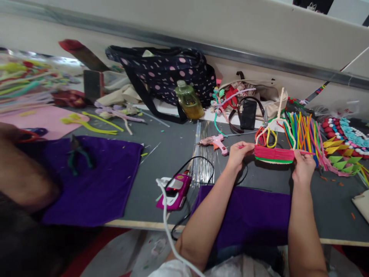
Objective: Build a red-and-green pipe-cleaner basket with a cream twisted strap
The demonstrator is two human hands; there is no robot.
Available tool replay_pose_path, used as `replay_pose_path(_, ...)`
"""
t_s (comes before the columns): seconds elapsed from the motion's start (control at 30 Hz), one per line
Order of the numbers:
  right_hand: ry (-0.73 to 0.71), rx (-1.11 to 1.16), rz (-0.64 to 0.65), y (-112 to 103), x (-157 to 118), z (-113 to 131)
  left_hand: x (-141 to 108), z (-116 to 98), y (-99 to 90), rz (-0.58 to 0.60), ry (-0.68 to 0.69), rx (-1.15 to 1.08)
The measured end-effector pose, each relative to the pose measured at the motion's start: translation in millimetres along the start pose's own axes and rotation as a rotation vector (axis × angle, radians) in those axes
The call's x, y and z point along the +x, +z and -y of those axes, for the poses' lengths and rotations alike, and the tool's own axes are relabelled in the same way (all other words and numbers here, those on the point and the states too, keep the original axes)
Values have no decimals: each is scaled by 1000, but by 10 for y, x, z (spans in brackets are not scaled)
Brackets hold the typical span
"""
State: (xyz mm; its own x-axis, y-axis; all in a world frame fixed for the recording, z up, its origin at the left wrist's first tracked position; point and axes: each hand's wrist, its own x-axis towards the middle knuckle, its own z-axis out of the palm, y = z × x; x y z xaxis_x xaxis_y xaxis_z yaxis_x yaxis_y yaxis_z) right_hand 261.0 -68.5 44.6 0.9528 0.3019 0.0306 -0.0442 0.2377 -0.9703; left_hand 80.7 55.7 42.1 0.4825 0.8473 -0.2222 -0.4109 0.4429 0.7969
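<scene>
1. Head view: the pink band (273, 152) is held on the right side, seemingly just over the grey counter (171, 138), far of the purple cloth (256, 215).
2. The left hand (240, 154) pinches its left end, and the right hand (304, 165) pinches its right end. Both hands have a grip.
3. To do this well, I think both hands should pull softly and evenly, so the strips lie flat and side by side.
4. Pinch close to the ends. A hard tug on one side could bend the band or pull a strip loose.
5. Watch the green strip (275, 160) on the near edge; it should lie snug along the pink.
6. Keep the cream rope (279, 111), which stands up over the band, clear of the fingers. Mind the scissors (265, 117) just past it too.
7. Fingers cover both ends of the band, so I cannot tell how the strips stop there, or how the rope is joined on.
8. The band and rope hide part of the scissors. I cannot tell if the red and yellow loops are one pair.
9. At the left edge, another person's arm (25, 169) is cut off and their hand is blurry; I cannot tell what it does.
10. The heap (25, 84) at far left is too smeary to sort out.
</scene>
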Motion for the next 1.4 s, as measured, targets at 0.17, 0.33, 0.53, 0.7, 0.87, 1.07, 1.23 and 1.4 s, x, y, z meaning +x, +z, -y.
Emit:
replay_pose_path(0.17,18,17,10,-2,12,-4,37,13,-51,36,-50,-33)
replay_pose_path(0.33,33,3,28,-16,23,-4,47,1,-83,56,-105,-25)
replay_pose_path(0.53,83,20,55,-33,28,13,38,-15,-84,75,-97,-40)
replay_pose_path(0.7,100,46,67,-27,19,38,29,-37,-77,92,-101,-50)
replay_pose_path(0.87,74,20,98,-48,29,34,1,-81,-66,131,-113,-40)
replay_pose_path(1.07,90,25,150,-61,22,43,-49,-129,-37,202,-133,-104)
replay_pose_path(1.23,56,27,173,-29,-14,68,-86,-109,6,252,-198,-212)
replay_pose_path(1.4,49,78,142,4,-44,92,-84,-77,40,203,-208,-293)
